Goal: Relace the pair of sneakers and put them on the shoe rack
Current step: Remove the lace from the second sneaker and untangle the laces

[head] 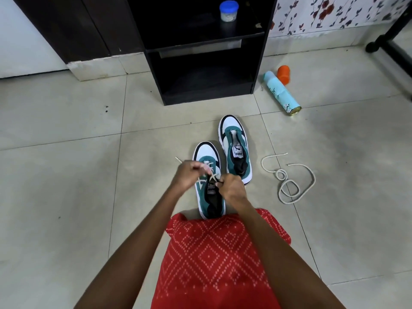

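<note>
Two white and teal sneakers stand on the tiled floor, toes away from me. The near sneaker [206, 157] carries a cream lace partly threaded through its eyelets. My left hand [189, 176] pinches one end of that lace, whose tip sticks out to the left. My right hand [231, 188] grips the other end at the tongue. The far sneaker [234, 139] has no lace. A loose cream lace [289, 181] lies coiled on the floor to its right. The black shoe rack [200, 47] stands beyond the sneakers.
A blue-lidded jar [229, 10] sits on the rack's upper shelf. A pale blue spray can [282, 92] lies on the floor right of the rack, beside its orange cap [283, 73]. A black stand leg [392, 47] crosses the far right. Red patterned cloth [211, 259] covers my lap.
</note>
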